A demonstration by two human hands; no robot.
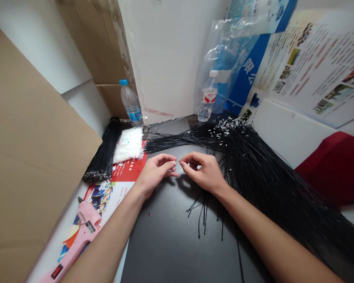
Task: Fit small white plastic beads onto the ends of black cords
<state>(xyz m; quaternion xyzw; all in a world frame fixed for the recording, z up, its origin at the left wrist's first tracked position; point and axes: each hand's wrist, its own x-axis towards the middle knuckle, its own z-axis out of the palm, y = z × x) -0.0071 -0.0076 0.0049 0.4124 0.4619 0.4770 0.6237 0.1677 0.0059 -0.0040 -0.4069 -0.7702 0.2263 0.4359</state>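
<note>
Pinching one tiny white piece (174, 163) in left hand (155, 173), one dark cord tip (179, 161) in right hand (205, 171), pointing left, axis crosswise. Beyond, on grey tabletop (159, 243), one cord bundle (177, 140); right, one big heap (259, 177); left, one white packet (128, 144), one pink glue gun (87, 220). Two bottles (208, 98) behind. Posters (312, 70) right.
</note>
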